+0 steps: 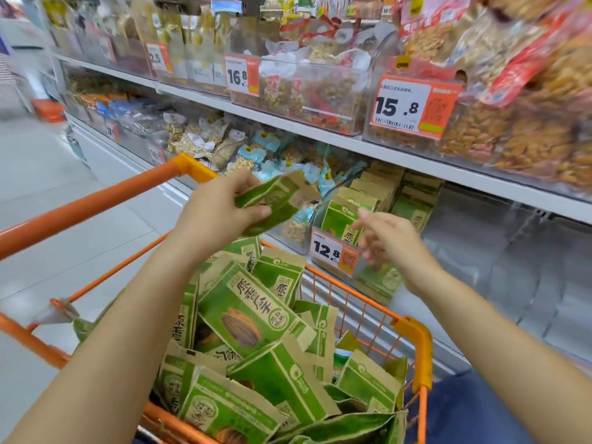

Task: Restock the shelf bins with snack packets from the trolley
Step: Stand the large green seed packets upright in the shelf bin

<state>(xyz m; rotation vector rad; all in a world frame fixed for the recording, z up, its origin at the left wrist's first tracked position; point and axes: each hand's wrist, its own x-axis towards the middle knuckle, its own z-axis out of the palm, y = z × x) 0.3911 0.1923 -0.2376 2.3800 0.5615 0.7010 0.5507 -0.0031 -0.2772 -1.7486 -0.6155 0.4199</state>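
The left hand (pixel 217 209) grips a green snack packet (pixel 275 200) above the orange trolley (pixel 413 344), which is heaped with matching packets. The right hand (pixel 389 240) hovers empty, fingers loose, before the 12.8 shelf bin (pixel 336 254) near the shelf's front edge.

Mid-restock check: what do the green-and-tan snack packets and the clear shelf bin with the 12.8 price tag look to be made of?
Green-and-tan snack packets: apparently kraft-style paper, matte; tan edges look fibrous and the one the left hand grips bends softly. Any inner lining is not visible.

Clear shelf bin with the 12.8 price tag: seemingly rigid transparent plastic, glossy; packets show through its curved wall.
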